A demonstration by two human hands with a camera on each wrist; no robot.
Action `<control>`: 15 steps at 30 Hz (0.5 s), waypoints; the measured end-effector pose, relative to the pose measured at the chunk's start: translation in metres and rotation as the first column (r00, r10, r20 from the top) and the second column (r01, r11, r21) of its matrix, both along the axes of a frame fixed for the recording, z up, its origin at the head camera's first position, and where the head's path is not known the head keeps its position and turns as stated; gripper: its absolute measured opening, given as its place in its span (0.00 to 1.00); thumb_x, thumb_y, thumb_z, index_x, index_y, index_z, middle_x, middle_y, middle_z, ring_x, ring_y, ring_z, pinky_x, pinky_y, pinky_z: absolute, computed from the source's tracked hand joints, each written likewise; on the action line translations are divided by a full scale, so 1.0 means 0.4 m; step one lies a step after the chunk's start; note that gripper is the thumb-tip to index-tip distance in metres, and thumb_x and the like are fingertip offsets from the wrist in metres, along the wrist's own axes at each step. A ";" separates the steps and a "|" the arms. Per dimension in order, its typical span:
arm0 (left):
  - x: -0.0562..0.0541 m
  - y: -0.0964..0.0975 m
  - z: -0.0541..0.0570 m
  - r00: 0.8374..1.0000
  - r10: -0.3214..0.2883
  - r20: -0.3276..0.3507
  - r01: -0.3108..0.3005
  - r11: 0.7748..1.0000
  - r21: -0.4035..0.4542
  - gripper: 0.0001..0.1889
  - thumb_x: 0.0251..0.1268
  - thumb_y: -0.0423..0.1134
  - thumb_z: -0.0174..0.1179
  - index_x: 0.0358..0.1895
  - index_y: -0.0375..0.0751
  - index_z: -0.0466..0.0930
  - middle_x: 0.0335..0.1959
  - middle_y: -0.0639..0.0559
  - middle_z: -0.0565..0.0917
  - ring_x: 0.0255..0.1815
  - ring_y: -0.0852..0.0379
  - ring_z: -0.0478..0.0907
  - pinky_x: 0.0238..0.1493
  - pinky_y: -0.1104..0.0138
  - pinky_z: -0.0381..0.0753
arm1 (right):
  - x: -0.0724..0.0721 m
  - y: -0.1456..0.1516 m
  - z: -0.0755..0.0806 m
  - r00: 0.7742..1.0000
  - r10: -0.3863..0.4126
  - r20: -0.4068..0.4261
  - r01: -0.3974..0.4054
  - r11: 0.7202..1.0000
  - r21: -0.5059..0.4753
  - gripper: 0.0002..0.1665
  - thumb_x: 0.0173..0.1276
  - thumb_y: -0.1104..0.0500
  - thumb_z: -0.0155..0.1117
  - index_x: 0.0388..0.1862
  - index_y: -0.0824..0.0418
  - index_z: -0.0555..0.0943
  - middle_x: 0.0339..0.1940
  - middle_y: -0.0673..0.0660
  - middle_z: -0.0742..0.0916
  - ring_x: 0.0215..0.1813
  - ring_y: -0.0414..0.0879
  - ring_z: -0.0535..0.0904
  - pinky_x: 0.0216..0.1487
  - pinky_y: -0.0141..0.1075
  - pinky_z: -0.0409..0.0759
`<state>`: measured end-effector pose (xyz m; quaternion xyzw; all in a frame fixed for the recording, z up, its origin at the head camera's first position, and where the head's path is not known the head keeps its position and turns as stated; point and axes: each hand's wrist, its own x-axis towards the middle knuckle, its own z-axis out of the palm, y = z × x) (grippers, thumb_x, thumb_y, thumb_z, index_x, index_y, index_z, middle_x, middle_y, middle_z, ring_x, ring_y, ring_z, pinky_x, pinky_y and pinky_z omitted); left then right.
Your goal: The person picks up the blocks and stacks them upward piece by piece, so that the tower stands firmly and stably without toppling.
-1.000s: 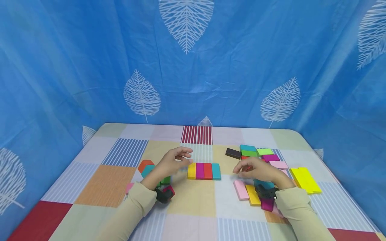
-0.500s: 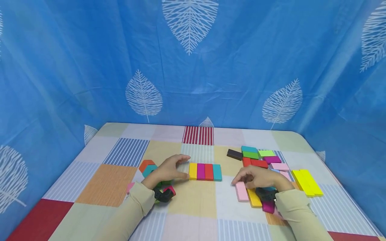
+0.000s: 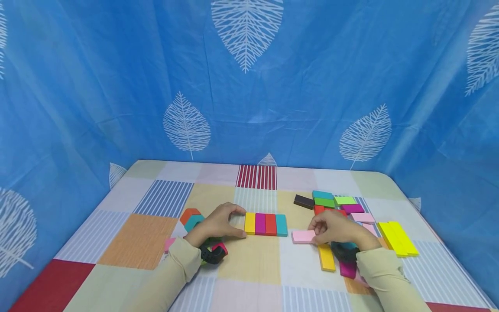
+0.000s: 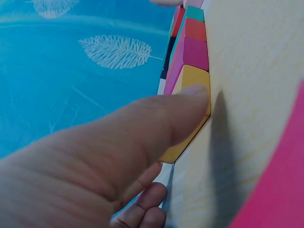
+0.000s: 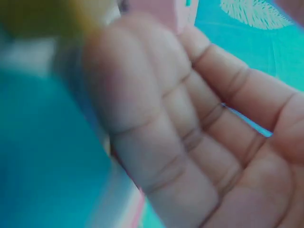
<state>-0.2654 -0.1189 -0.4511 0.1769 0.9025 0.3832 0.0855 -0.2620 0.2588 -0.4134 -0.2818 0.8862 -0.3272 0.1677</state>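
In the head view, a row of yellow (image 3: 250, 224), magenta (image 3: 260, 224), red (image 3: 270, 225) and teal (image 3: 281, 225) blocks lies flat, side by side. My left hand (image 3: 218, 223) is at its left end, thumb and fingers apart. The left wrist view shows the thumb (image 4: 185, 111) touching the yellow block (image 4: 194, 78); the index fingertip's contact is hidden. My right hand (image 3: 335, 227) pinches a pink block (image 3: 302, 236) by its right end, lying crosswise just right of the row. In the right wrist view the fingers (image 5: 142, 95) are curled and mostly cover the pink block (image 5: 159, 12).
Loose blocks surround the right hand: a black one (image 3: 303, 201), a yellow one (image 3: 326, 258) and several more behind. Two bright yellow blocks (image 3: 397, 239) lie far right. More blocks, including an orange one (image 3: 189, 215), sit partly hidden under the left wrist. Blue curtains (image 3: 249, 108) enclose the patchwork-covered table.
My right hand has come down onto the pink block, taken hold of it and turned it crosswise, closer to the row. The left hand has lowered to the yellow block's left side.
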 end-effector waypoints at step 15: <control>0.002 -0.002 -0.007 1.000 0.026 0.012 -0.027 0.999 0.039 0.32 0.56 0.43 0.84 0.63 0.38 0.84 0.62 0.46 0.83 0.66 0.44 0.75 0.71 0.46 0.78 | -0.128 -0.097 0.006 0.984 -0.116 -0.136 0.105 0.991 -0.082 0.11 0.63 0.63 0.78 0.43 0.64 0.88 0.33 0.50 0.86 0.36 0.45 0.80 0.41 0.33 0.84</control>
